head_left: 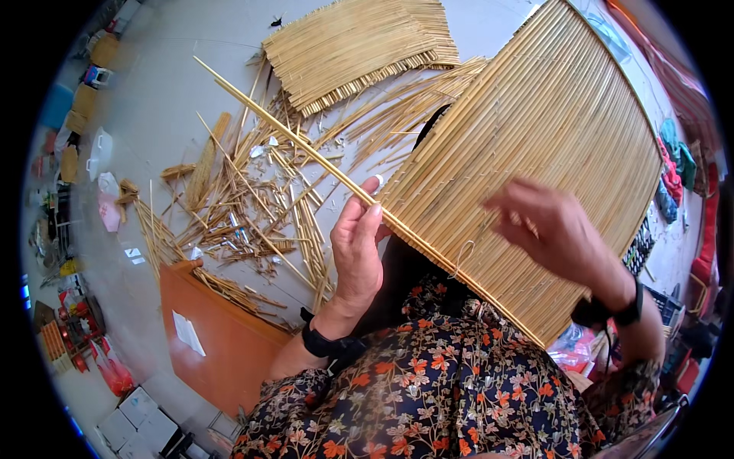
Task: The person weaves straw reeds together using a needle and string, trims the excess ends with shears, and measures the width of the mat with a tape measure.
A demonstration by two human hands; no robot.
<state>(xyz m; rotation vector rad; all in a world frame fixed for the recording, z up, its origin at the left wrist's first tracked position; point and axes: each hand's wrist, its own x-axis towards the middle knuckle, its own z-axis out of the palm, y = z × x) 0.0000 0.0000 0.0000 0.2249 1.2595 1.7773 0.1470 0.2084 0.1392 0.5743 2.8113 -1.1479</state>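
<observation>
A large mat of straw-coloured stalks [535,130] lies across my lap, its rows joined by thin thread. My left hand [356,249] pinches long loose stalks [287,134] between thumb and fingers at the mat's near left corner. These stalks run along the near edge and stick out beyond it to the upper left. White wrapping shows on one left fingertip. A small loop of thread [463,256] lies near that edge. Above the mat hovers my right hand [544,229], bent and smeared by motion; whether anything is in its fingers cannot be made out.
Two finished-looking stalk mats [352,50] lie stacked on the floor ahead. Loose and broken stalks [245,222] are scattered to the left. An orange-brown wooden board or stool [222,325] stands at my left. Colourful cloths [673,164] lie at the right.
</observation>
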